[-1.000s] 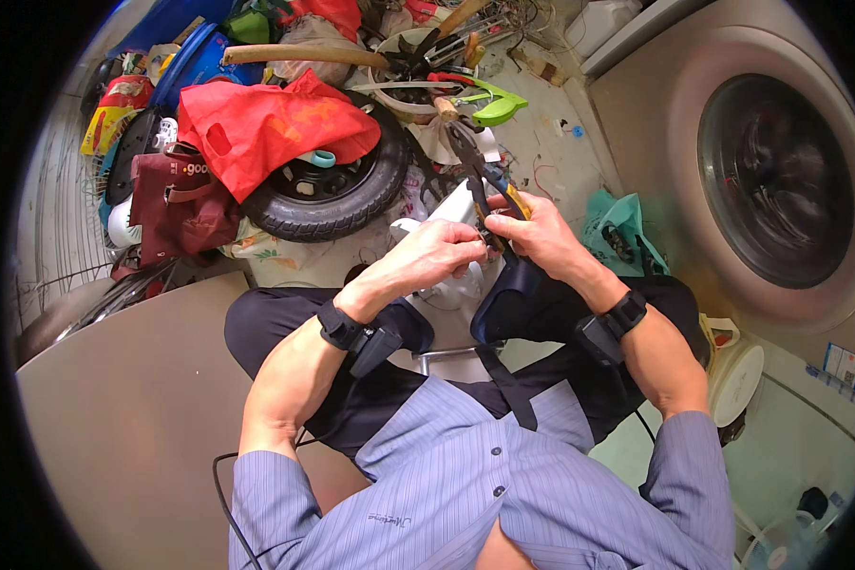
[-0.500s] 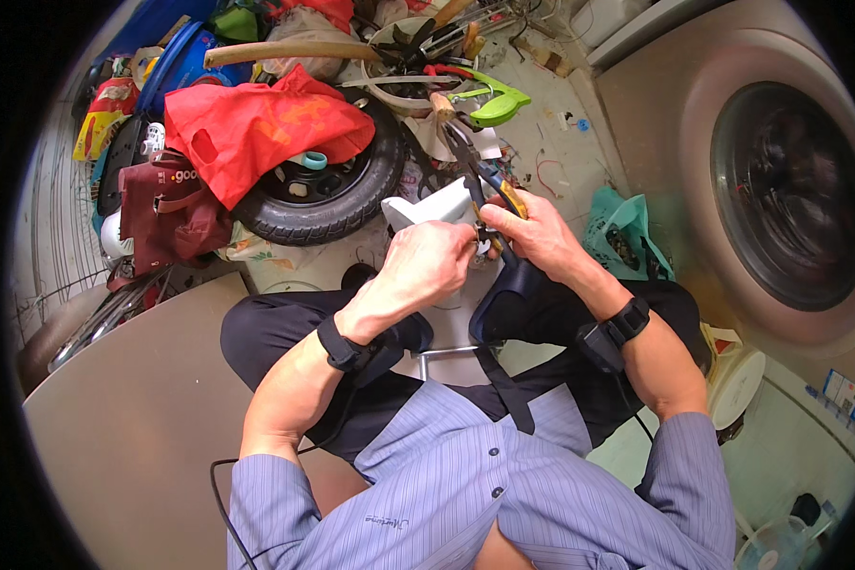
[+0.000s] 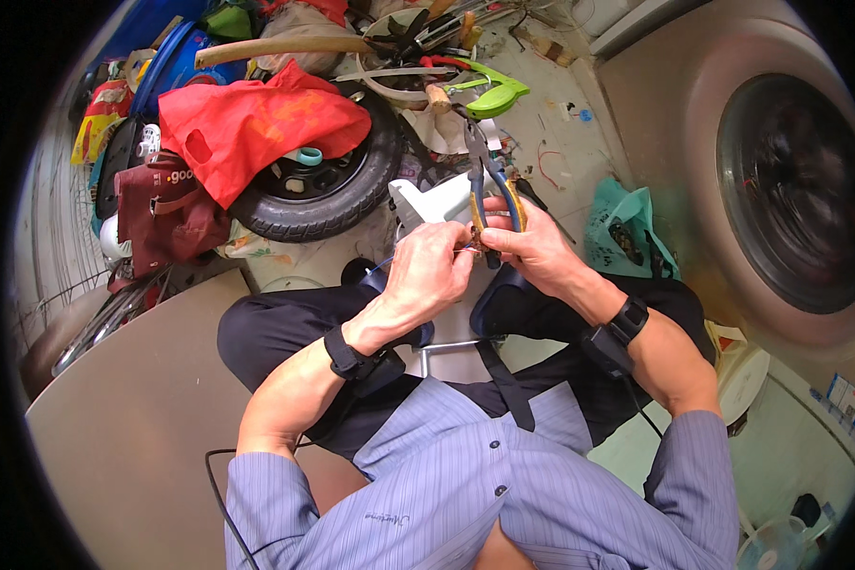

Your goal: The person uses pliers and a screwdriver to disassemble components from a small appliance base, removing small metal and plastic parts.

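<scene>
My right hand (image 3: 527, 249) is closed round the pliers (image 3: 484, 185) with blue and yellow handles, held upright with their head away from me. My left hand (image 3: 427, 266) pinches a thin blue wire (image 3: 386, 262) beside the lower end of the pliers; what is at its fingertips is small and partly hidden. Under and beyond both hands lies a white plastic object (image 3: 442, 199), partly covered by them, between my bent legs.
At the far left, a tyre (image 3: 313, 218) lies under a red bag (image 3: 256, 119), amid tools, wooden handles and a green plastic piece (image 3: 494, 95). A washing machine (image 3: 674, 114) stands right, beside a teal bag (image 3: 622, 223). A metal panel (image 3: 133, 408) is left.
The pliers have swung more upright in my right hand. My left hand has shifted slightly at their lower end, and the blue wire now shows to its left.
</scene>
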### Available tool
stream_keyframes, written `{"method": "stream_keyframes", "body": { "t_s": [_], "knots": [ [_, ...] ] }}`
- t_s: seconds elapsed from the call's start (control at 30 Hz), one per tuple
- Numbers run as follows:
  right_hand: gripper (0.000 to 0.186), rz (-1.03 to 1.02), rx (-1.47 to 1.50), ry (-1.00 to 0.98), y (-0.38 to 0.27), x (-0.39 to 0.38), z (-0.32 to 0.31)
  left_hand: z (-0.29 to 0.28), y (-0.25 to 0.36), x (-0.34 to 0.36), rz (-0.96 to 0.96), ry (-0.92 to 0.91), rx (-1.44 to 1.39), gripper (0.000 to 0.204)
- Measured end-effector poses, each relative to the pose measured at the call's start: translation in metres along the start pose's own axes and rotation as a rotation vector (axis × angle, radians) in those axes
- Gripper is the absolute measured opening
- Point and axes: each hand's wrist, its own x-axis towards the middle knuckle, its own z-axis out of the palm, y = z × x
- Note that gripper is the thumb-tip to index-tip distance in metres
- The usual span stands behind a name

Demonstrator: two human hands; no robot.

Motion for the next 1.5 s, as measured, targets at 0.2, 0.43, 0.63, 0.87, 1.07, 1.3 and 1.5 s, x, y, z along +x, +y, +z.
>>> {"method": "stream_keyframes", "body": {
  "t_s": [0.2, 0.43, 0.63, 0.87, 1.07, 1.3, 1.5],
  "knots": [
    [0.057, 0.024, 0.115, -0.077, 0.0, -0.001, -0.003, -0.013, 0.005, -0.001, -0.249, -0.132, -0.384, 0.023],
    [0.058, 0.009, 0.117, -0.185, -0.002, 0.001, -0.008, -0.015, 0.01, -0.005, -0.211, -0.096, -0.482, 0.02],
    [0.057, 0.006, 0.14, -0.208, -0.007, 0.0, -0.007, -0.013, 0.012, -0.007, -0.256, -0.09, -0.488, 0.018],
    [0.067, 0.016, 0.076, -0.208, -0.011, -0.001, -0.007, -0.014, 0.012, -0.009, -0.257, -0.068, -0.443, 0.019],
    [0.065, -0.005, -0.045, -0.198, -0.018, -0.005, -0.006, -0.012, 0.01, -0.009, -0.224, -0.028, -0.457, 0.018],
    [0.06, -0.033, -0.102, -0.146, -0.011, 0.0, -0.009, -0.013, 0.015, -0.007, -0.256, -0.036, -0.506, 0.029],
    [0.052, -0.149, -0.333, -0.112, -0.016, -0.004, 0.0, -0.013, 0.003, -0.003, -0.309, -0.11, -0.809, 0.03]
  ]
}}
